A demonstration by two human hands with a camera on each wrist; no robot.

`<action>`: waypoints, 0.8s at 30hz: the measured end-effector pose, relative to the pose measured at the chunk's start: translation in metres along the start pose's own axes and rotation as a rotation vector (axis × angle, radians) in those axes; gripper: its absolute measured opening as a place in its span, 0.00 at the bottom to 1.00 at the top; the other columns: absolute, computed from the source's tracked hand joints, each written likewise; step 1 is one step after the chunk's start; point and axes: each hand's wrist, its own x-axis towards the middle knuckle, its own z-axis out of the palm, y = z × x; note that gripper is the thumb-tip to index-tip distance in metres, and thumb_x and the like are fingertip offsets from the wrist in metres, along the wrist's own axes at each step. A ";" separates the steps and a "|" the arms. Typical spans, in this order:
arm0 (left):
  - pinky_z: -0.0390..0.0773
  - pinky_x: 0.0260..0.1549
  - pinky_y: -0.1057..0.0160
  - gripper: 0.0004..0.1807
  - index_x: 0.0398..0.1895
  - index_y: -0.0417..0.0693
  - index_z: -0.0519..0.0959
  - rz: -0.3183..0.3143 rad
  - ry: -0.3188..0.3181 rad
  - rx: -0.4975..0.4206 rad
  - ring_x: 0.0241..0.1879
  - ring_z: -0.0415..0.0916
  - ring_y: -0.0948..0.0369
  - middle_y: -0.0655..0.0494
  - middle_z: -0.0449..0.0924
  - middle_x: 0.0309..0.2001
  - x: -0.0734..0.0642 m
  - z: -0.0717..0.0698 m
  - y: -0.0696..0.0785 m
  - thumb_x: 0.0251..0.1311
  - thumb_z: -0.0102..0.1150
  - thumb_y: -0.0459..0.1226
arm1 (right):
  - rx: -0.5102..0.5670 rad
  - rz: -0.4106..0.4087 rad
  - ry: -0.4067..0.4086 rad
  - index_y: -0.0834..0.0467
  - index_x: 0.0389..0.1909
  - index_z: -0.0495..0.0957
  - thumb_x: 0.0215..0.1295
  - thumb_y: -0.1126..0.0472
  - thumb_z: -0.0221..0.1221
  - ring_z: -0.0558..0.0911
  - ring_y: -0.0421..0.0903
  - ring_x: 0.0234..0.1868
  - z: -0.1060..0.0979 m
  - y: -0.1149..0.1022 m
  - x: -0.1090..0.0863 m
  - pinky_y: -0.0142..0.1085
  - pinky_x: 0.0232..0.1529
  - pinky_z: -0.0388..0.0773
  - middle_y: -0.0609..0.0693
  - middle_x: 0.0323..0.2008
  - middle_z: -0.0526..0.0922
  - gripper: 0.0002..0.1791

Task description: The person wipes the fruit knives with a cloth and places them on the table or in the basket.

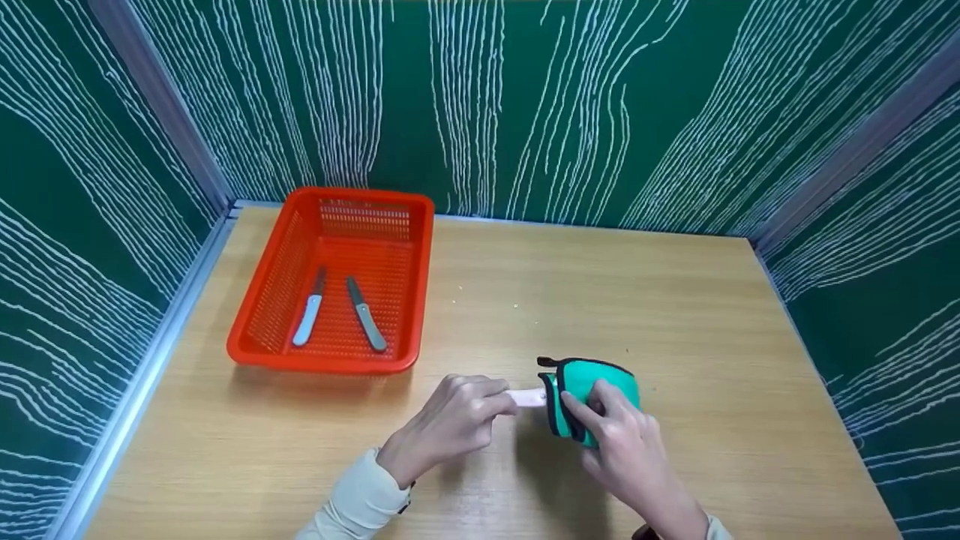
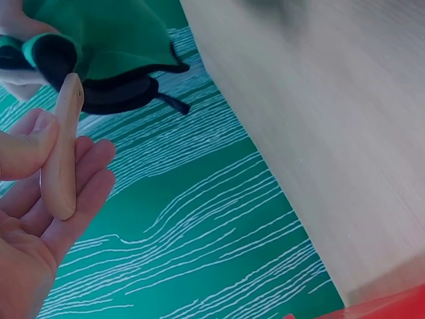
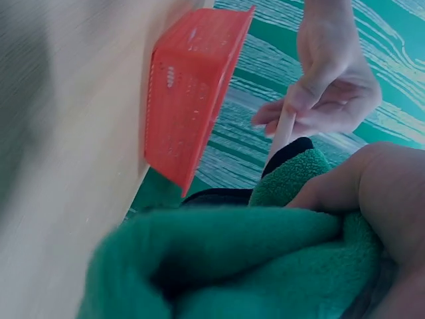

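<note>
My left hand (image 1: 461, 416) pinches the pale pink handle of a knife (image 1: 528, 397) between thumb and fingers. The handle shows fully in the left wrist view, with a small rivet near its far end; the blade is hidden in a green cloth (image 1: 600, 373) with black edging. My right hand (image 1: 626, 446) grips that cloth, folded around the blade side, just above the table. In the right wrist view the cloth's fuzzy surface (image 3: 199, 229) fills the foreground, and the left hand (image 3: 335, 93) is beyond it.
A red plastic basket (image 1: 322, 364) stands at the back left of the wooden table (image 1: 600, 292). Inside lie a knife with a light blue handle (image 1: 306, 322) and one with a grey-green handle (image 1: 369, 326). Green panels with white lines (image 1: 405, 97) enclose the table's back and sides.
</note>
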 end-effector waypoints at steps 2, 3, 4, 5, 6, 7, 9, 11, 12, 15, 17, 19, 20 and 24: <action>0.55 0.17 0.81 0.09 0.31 0.47 0.85 -0.005 -0.002 0.003 0.19 0.66 0.67 0.58 0.82 0.28 -0.002 -0.001 -0.001 0.54 0.61 0.26 | -0.004 0.015 -0.018 0.57 0.41 0.86 0.33 0.75 0.57 0.70 0.44 0.27 0.003 0.006 -0.002 0.34 0.15 0.74 0.52 0.31 0.70 0.28; 0.54 0.17 0.81 0.08 0.30 0.47 0.85 -0.005 0.001 0.006 0.18 0.65 0.67 0.58 0.81 0.27 -0.003 -0.002 -0.002 0.53 0.61 0.26 | -0.006 0.026 -0.029 0.58 0.41 0.86 0.32 0.75 0.57 0.71 0.44 0.26 0.003 0.010 -0.003 0.33 0.15 0.75 0.53 0.31 0.71 0.27; 0.53 0.17 0.80 0.08 0.29 0.47 0.85 -0.005 0.007 0.008 0.17 0.64 0.66 0.58 0.80 0.25 -0.004 -0.002 -0.003 0.53 0.61 0.25 | -0.010 0.040 -0.042 0.58 0.41 0.86 0.32 0.74 0.58 0.72 0.45 0.25 0.003 0.014 -0.004 0.32 0.15 0.74 0.54 0.32 0.73 0.27; 0.52 0.16 0.80 0.08 0.28 0.47 0.85 -0.001 0.019 0.014 0.17 0.64 0.67 0.59 0.80 0.24 -0.005 -0.003 -0.004 0.52 0.62 0.25 | -0.001 0.059 -0.051 0.59 0.41 0.86 0.31 0.74 0.58 0.71 0.44 0.23 0.003 0.019 -0.006 0.31 0.15 0.73 0.54 0.32 0.73 0.27; 0.52 0.16 0.80 0.08 0.27 0.47 0.84 0.003 0.036 0.013 0.17 0.63 0.67 0.59 0.79 0.23 -0.006 -0.004 -0.005 0.51 0.62 0.25 | 0.015 0.083 -0.058 0.60 0.40 0.85 0.31 0.75 0.57 0.71 0.43 0.21 0.003 0.023 -0.007 0.29 0.15 0.72 0.54 0.32 0.74 0.27; 0.53 0.17 0.80 0.09 0.26 0.47 0.84 0.008 0.057 0.007 0.17 0.64 0.67 0.59 0.78 0.22 -0.007 -0.005 -0.006 0.51 0.62 0.24 | 0.034 0.115 -0.068 0.61 0.40 0.85 0.30 0.75 0.58 0.70 0.42 0.20 0.002 0.028 -0.009 0.28 0.15 0.71 0.53 0.31 0.73 0.28; 0.55 0.17 0.79 0.09 0.24 0.46 0.83 0.018 0.107 -0.009 0.17 0.64 0.67 0.60 0.77 0.21 -0.008 -0.007 -0.008 0.49 0.62 0.23 | 0.087 0.187 -0.054 0.62 0.39 0.85 0.28 0.77 0.57 0.68 0.40 0.20 -0.001 0.035 -0.013 0.26 0.15 0.68 0.50 0.29 0.73 0.28; 0.58 0.17 0.79 0.10 0.24 0.46 0.83 0.022 0.151 -0.037 0.17 0.64 0.67 0.60 0.77 0.21 -0.007 -0.010 -0.010 0.48 0.62 0.22 | 0.147 0.264 -0.014 0.63 0.37 0.85 0.28 0.79 0.56 0.66 0.39 0.19 -0.004 0.042 -0.016 0.26 0.15 0.66 0.48 0.26 0.71 0.27; 0.59 0.17 0.78 0.10 0.24 0.46 0.83 0.019 0.165 -0.051 0.18 0.64 0.67 0.60 0.77 0.21 -0.006 -0.011 -0.010 0.48 0.62 0.22 | 0.169 0.301 0.010 0.63 0.36 0.85 0.29 0.79 0.56 0.66 0.39 0.19 -0.005 0.044 -0.018 0.27 0.15 0.65 0.47 0.25 0.71 0.26; 0.60 0.17 0.78 0.10 0.26 0.46 0.84 -0.003 0.178 -0.067 0.18 0.64 0.67 0.60 0.78 0.22 -0.004 -0.015 -0.012 0.50 0.62 0.22 | 0.228 0.399 0.084 0.63 0.34 0.86 0.35 0.80 0.57 0.67 0.39 0.20 -0.009 0.050 -0.019 0.27 0.17 0.65 0.47 0.23 0.72 0.21; 0.61 0.17 0.78 0.10 0.27 0.47 0.84 -0.021 0.171 -0.063 0.19 0.66 0.67 0.60 0.79 0.23 -0.003 -0.016 -0.013 0.50 0.62 0.22 | 0.261 0.449 0.121 0.63 0.34 0.86 0.39 0.79 0.58 0.67 0.40 0.19 -0.011 0.053 -0.019 0.26 0.18 0.64 0.47 0.22 0.72 0.19; 0.63 0.17 0.78 0.10 0.28 0.47 0.84 -0.036 0.166 -0.059 0.20 0.68 0.67 0.59 0.80 0.25 -0.004 -0.016 -0.013 0.51 0.62 0.23 | 0.297 0.485 0.160 0.63 0.34 0.86 0.42 0.79 0.58 0.68 0.41 0.20 -0.012 0.056 -0.018 0.25 0.19 0.62 0.47 0.22 0.73 0.17; 0.64 0.18 0.78 0.10 0.29 0.47 0.84 -0.041 0.163 -0.056 0.20 0.70 0.67 0.59 0.81 0.25 -0.004 -0.015 -0.013 0.51 0.63 0.23 | 0.311 0.500 0.180 0.63 0.34 0.86 0.42 0.79 0.59 0.68 0.41 0.20 -0.013 0.057 -0.018 0.25 0.20 0.61 0.48 0.22 0.73 0.17; 0.68 0.20 0.78 0.10 0.32 0.47 0.84 -0.051 0.144 -0.055 0.22 0.72 0.66 0.58 0.82 0.27 -0.004 -0.011 -0.012 0.51 0.63 0.24 | 0.347 0.579 0.259 0.64 0.33 0.86 0.45 0.79 0.60 0.70 0.40 0.22 -0.017 0.060 -0.016 0.25 0.23 0.62 0.49 0.23 0.76 0.15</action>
